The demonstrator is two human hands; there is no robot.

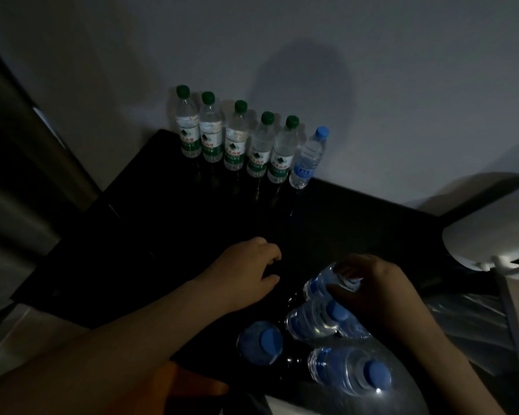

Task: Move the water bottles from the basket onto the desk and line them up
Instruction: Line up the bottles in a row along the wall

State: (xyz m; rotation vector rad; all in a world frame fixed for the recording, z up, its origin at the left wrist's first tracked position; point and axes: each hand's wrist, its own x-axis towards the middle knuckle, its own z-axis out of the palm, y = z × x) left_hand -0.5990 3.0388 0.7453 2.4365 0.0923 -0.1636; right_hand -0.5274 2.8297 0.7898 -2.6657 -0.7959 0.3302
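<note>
Several green-capped water bottles (212, 130) and one blue-capped bottle (307, 157) stand upright in a row along the wall at the back of the black desk (357, 223). Below them, more blue-capped bottles (312, 322) sit in the dark basket (291, 372), including one at the left (259, 342) and one nearest me (348, 372). My right hand (375, 289) grips the top of a tilted bottle (321, 284) in the basket. My left hand (252, 265) lies at the basket's far side with curled fingers. The dark hides what it touches.
A white rounded object (492, 229) stands at the desk's right end, with a clear plastic bag (468, 313) below it. A grey panel (12, 145) runs down the left side. The scene is very dim.
</note>
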